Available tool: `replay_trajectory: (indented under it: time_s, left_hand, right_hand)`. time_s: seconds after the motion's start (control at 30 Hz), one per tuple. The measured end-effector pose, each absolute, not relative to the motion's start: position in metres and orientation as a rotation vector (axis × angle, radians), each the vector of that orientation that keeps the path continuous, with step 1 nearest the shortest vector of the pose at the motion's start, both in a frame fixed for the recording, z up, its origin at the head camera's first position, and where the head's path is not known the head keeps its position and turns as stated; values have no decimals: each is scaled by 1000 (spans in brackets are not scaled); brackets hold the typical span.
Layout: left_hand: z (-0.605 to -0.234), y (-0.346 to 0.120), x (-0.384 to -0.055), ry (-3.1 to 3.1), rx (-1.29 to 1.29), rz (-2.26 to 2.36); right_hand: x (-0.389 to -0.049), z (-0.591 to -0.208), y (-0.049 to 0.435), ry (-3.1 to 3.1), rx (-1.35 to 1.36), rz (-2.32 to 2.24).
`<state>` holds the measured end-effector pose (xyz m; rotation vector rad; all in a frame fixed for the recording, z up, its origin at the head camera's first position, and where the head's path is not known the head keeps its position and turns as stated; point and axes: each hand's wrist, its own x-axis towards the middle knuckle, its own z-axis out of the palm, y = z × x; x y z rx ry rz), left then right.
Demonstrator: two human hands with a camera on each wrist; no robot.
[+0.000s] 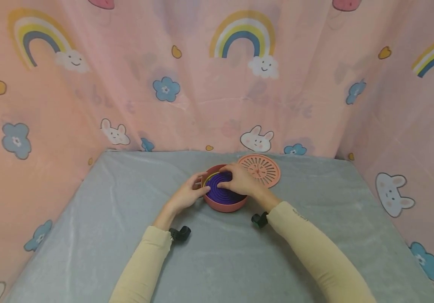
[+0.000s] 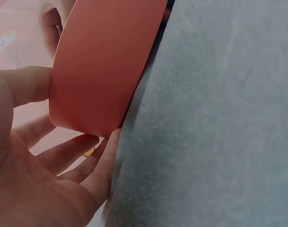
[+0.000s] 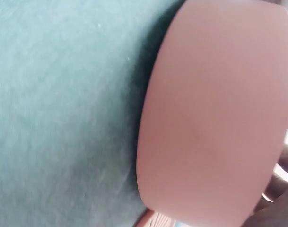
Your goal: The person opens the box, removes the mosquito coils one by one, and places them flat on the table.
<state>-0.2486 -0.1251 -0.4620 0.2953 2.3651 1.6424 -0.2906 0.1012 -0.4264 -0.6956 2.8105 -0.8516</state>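
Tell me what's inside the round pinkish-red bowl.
A purple ringed piece lies inside the bowl, a yellow edge showing past it. The right hand covers part; what lies underneath is hidden.

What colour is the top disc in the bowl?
The disc is purple, clearest in the head view.

Grey cloth-covered surface | on it: reddish bowl | slotted pink disc nearby

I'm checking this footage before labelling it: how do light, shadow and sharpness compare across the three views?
Head: soft, fairly even light, the purple disc's rings discernible; left wrist: dimmer, the bowl shaded at its lower end, the grey cloth soft in detail; right wrist: brighter, a dark shadow beside the bowl's base, near-white patches at the right edge.
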Motion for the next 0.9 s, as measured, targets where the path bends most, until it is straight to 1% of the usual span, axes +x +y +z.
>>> replay_trajectory:
  time_s: [0.23,0.7,0.9]
  left_hand:
    - [-460,-126,-247,2354,303,1661]
    - [-464,-127,-248,2379,273,1615]
    - [-465,-127,-249,2373,276,1624]
  right_hand:
    - [-293,-419,112,2783,-704,-1005]
    - [-301,-423,116,2657,-609,-1197]
    - [-303,-422,119,2590,-462,-1312]
